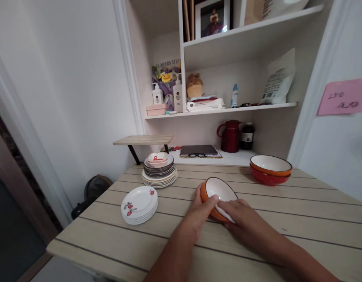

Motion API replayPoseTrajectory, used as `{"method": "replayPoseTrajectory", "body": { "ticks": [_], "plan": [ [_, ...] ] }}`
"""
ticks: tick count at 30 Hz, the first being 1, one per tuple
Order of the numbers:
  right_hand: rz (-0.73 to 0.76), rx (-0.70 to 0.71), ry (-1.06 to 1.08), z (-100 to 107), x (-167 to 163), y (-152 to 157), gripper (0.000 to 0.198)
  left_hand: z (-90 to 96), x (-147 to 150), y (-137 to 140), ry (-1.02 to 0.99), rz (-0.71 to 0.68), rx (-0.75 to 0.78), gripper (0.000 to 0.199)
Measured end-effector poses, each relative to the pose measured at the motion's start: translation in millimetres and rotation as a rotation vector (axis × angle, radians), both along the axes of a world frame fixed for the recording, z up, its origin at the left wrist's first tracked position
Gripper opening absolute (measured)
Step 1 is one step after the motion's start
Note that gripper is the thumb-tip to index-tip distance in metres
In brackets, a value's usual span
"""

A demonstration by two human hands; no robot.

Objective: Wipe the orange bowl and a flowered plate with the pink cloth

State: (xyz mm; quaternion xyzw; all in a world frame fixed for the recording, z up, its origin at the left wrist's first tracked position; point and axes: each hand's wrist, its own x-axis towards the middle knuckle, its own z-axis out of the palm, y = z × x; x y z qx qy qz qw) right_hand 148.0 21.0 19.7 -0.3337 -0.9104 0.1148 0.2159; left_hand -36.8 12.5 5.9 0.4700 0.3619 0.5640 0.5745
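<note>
An orange bowl [221, 188] with a white inside and dark rim is tilted toward me over the wooden table. My left hand [200, 205] grips its left side, the thumb over the rim and the fingers behind the wall. On the near right side, my right hand [238, 213] has fingers inside the bowl, with the rim in its grasp. Whether the bowl's underside touches the table is hidden. Further right stand two nested larger bowls, an orange bowl [270, 164] on top of a red bowl [269, 179].
Left on the table [110, 243] sit flower-patterned white plates [139, 201] and a taller plate stack [160, 180] topped by small pink dishes [157, 158]. Behind are a raised wooden stand [144, 140], a laptop [199, 150], a red jug [231, 137] and a dark bottle [247, 136].
</note>
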Motion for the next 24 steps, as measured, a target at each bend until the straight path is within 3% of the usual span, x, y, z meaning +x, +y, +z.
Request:
{"method": "replayPoseTrajectory", "body": {
  "ticks": [24],
  "plan": [
    [0.013,-0.002,-0.012,-2.0,2.4,3.2,0.051,4.6,0.2,-0.8,0.007,-0.009,-0.027,0.089]
  ]
}}
